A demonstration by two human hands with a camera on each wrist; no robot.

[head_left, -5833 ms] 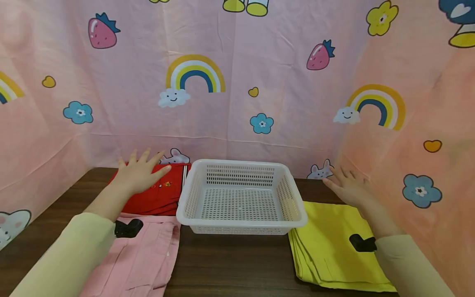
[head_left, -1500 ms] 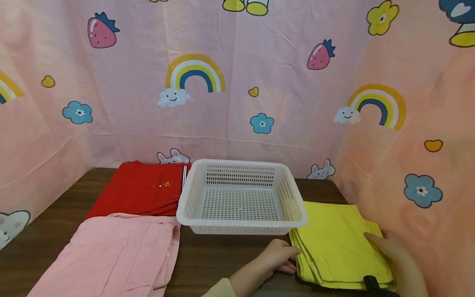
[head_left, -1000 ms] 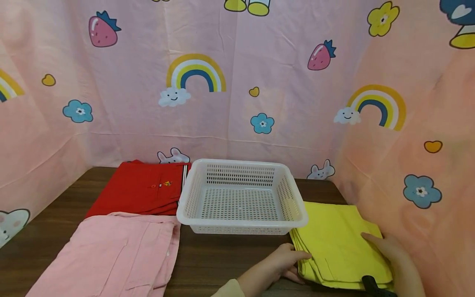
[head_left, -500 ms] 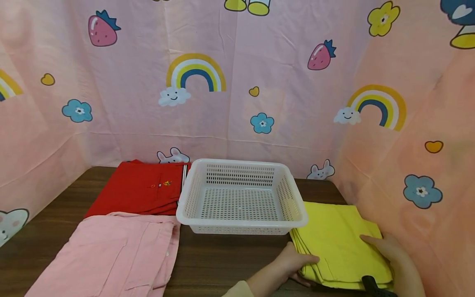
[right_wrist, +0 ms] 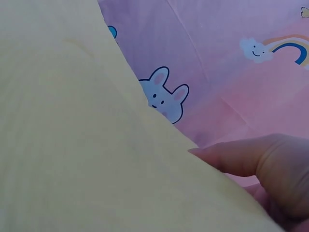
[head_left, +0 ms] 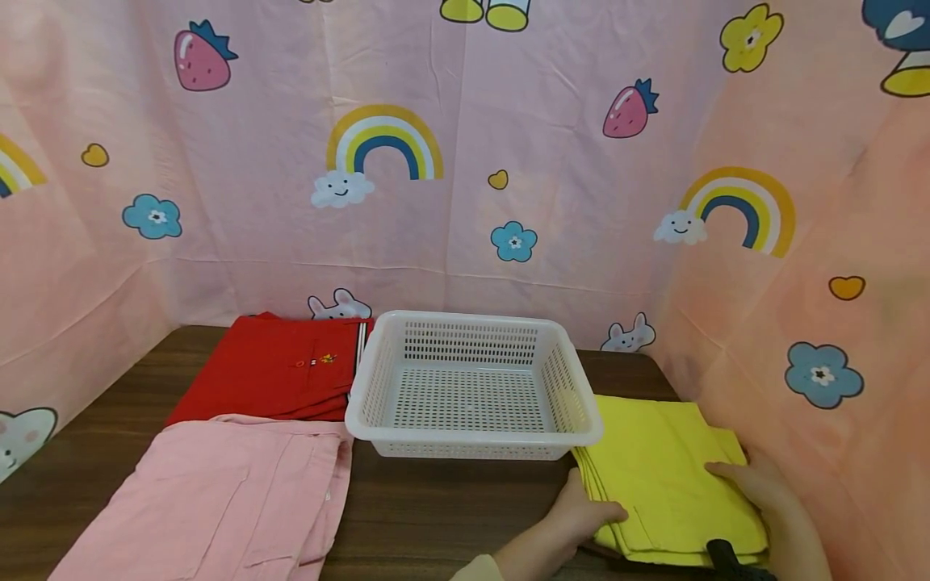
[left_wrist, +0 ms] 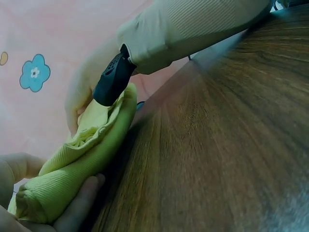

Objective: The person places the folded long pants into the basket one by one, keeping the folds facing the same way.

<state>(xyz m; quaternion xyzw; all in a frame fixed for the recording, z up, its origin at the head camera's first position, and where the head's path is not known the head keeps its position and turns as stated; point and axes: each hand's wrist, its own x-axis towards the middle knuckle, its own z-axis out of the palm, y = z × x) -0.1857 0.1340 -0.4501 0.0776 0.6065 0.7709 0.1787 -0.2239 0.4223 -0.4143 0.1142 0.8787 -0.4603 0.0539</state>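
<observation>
A folded yellow garment [head_left: 668, 476] lies at the right of the brown table, its stacked layers showing along the left edge. My left hand [head_left: 574, 514] grips its front left edge, thumb on top and fingers underneath. In the left wrist view, the fingers [left_wrist: 79, 205] curl below the garment's ribbed fold [left_wrist: 67, 186], between it and the tabletop. My right hand [head_left: 766, 492] holds the opposite side, with the thumb lying on the upper layer and the other fingers hidden beneath. Up close in the right wrist view, that thumb [right_wrist: 231, 157] presses the cloth's edge.
A white perforated plastic basket [head_left: 472, 437] stands in the middle, nothing inside it, its right rim overlapping the yellow cloth's corner. On the left lie a folded red garment [head_left: 269, 367] and a folded pink garment [head_left: 203, 500]. A printed pink curtain [head_left: 567, 186] encloses the back and sides.
Both hands have come down from above the table to the yellow garment's sides. Lately my left hand has slid right and taken a fuller grip, nudging the near left edge rightward; the right hand stays put.
</observation>
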